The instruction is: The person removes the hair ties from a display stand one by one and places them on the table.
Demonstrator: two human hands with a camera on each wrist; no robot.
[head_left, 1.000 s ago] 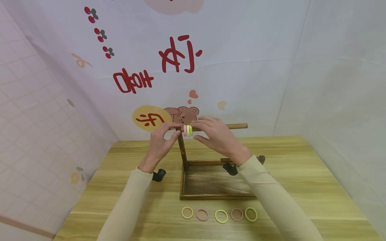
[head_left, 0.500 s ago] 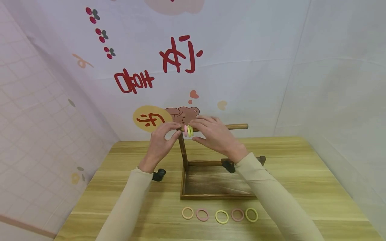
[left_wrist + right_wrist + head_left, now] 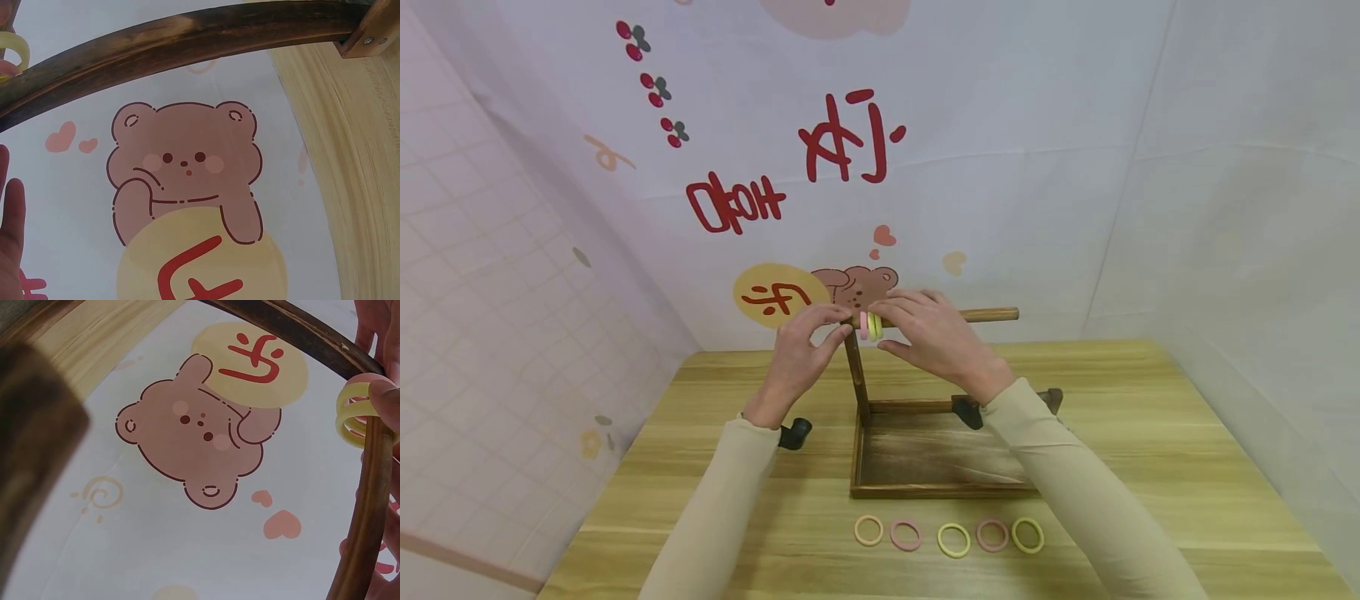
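In the head view a dark wooden stand (image 3: pixel 857 367) has an upright post and a horizontal bar (image 3: pixel 992 315) reaching right. Close to the post, a pink ring (image 3: pixel 864 326) and two yellow rings (image 3: pixel 876 327) hang side by side on the bar. My left hand (image 3: pixel 801 350) has thumb and fingertips at the corner where post meets bar, left of the pink ring. With fingertips over the bar and thumb below, my right hand (image 3: pixel 940 343) holds the yellow rings from the right. In the right wrist view the yellow rings (image 3: pixel 350 415) encircle the bar beside a thumb.
The stand's tray-like base (image 3: pixel 925 490) sits on the wooden table (image 3: pixel 737 517). Along its front lie an orange ring (image 3: pixel 858 531), pink rings (image 3: pixel 895 537) and yellow rings (image 3: pixel 942 542) in a row. A printed cloth (image 3: pixel 1037 208) hangs behind.
My right fingertips have shifted slightly left against the yellow rings. My left hand stays at the stand's corner, and the rings on the table lie as before.
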